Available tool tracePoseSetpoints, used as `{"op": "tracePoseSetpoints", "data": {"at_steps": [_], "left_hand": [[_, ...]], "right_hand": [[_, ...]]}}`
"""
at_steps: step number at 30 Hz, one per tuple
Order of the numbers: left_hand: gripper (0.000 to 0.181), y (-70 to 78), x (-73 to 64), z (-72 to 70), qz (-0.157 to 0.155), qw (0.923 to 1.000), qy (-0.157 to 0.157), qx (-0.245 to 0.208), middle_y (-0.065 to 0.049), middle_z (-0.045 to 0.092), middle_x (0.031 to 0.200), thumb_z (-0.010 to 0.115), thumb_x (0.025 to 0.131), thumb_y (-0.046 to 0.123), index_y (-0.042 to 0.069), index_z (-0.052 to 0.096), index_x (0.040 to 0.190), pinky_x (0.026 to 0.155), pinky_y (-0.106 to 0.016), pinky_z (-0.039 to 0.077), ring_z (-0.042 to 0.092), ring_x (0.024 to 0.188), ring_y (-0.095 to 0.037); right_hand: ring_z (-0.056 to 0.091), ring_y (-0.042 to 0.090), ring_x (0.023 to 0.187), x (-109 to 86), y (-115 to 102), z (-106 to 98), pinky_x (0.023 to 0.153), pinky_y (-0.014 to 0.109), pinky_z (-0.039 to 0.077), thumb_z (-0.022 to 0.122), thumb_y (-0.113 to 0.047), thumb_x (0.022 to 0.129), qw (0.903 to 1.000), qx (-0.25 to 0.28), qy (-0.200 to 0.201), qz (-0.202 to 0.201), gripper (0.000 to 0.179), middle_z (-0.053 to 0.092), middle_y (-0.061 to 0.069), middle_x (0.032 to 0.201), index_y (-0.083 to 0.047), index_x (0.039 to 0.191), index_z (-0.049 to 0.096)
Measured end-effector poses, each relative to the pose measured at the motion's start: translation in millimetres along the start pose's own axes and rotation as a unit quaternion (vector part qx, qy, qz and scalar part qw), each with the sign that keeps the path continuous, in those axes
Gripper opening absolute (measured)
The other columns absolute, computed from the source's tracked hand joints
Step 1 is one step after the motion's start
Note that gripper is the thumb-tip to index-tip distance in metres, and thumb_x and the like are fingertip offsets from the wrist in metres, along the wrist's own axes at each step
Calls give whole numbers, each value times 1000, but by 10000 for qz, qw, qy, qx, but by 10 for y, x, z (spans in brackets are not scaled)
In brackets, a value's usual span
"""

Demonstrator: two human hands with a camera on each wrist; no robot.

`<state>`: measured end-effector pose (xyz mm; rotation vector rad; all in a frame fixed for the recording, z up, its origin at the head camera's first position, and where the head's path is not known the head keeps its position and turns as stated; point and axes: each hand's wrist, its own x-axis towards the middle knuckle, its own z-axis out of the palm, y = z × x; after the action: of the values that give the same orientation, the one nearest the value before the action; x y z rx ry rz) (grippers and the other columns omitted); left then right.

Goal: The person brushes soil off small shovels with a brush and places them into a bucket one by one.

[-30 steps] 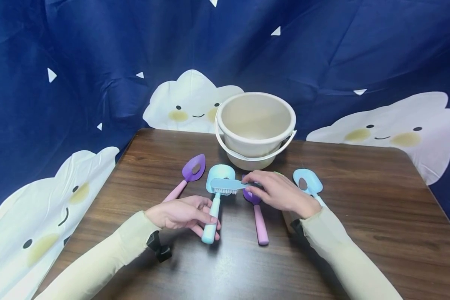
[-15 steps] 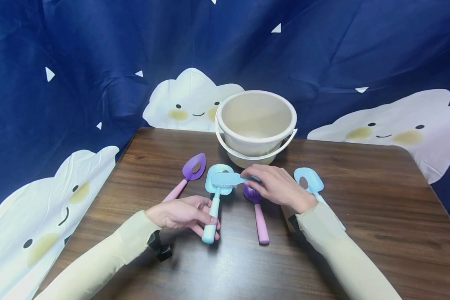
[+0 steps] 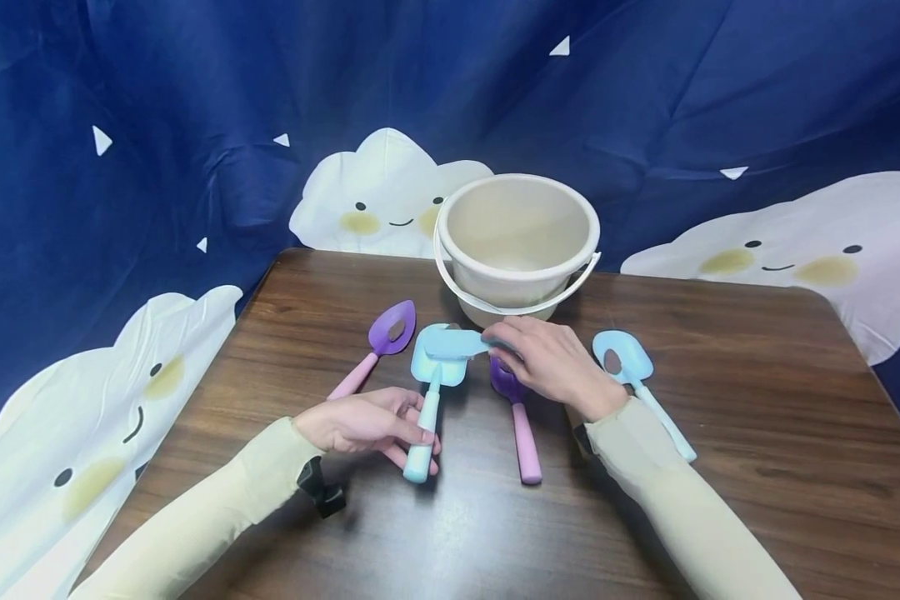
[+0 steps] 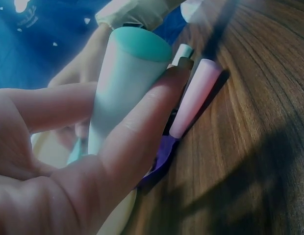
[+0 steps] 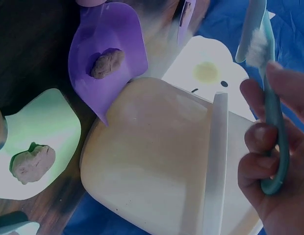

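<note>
My left hand (image 3: 367, 425) grips the pale handle of a light blue toy shovel (image 3: 423, 442), its blade held out in front. In my right hand (image 3: 555, 358) is a blue brush (image 3: 456, 343), pinched by its handle, with the head lying across the shovel blade. White bristles (image 5: 258, 49) face the blade in the right wrist view; from the head view they are hidden. A brownish spot shows at the blade's far edge, partly covered by the brush. The left wrist view shows thumb and fingers around the shovel's handle end (image 4: 130, 73).
A beige bucket (image 3: 521, 279) stands behind my hands. Around lie two purple trowels, the left one (image 3: 393, 329) and the middle one (image 3: 525, 442), another blue shovel (image 3: 630, 358), and a green shovel (image 5: 49, 127) beneath my right arm. Brownish lumps (image 5: 34, 164) sit on their blades.
The brush has moved a little away from me over the shovel blade and tipped, so its bristles no longer show from above. My left hand keeps its hold on the shovel, nearly still.
</note>
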<state>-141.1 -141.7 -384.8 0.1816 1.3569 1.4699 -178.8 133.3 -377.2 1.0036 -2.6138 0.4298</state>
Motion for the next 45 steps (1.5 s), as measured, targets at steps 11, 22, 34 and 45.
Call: {"op": "tracePoseSetpoints", "data": {"at_steps": [11,22,34,45], "left_hand": [[34,-14,-2,12,69,9999,-99,-10,-17,64,99,53,95,-2,-3,32,120,85,-44,58,71,89,-28],[32,-51,-22,-15,148,9998,-33,-154,-14,63,98,53,95,-2,-2,32,120,87,-46,57,71,89,-28],[44,-70,-11,-5,110,9998,30,-139,-15,63,98,53,94,-3,-9,26,128,87,-48,56,71,88,-29],[43,-46,-3,-31,157,9997,176,-76,-16,63,99,55,93,-2,-6,28,128,87,-48,56,70,89,-30]], "right_hand": [[63,13,80,19,42,20,60,33,51,63,-25,94,9996,102,15,262,16,67,-7,99,-22,110,64],[64,16,81,79,14,73,63,37,52,61,-26,95,9993,21,147,351,16,65,-7,95,-23,110,64],[61,16,79,80,98,101,66,40,53,60,-27,96,9963,333,124,786,20,66,-5,101,-20,114,63],[64,19,86,80,69,-15,74,40,53,59,-26,97,9908,875,215,1009,22,67,-1,111,-18,117,63]]}}
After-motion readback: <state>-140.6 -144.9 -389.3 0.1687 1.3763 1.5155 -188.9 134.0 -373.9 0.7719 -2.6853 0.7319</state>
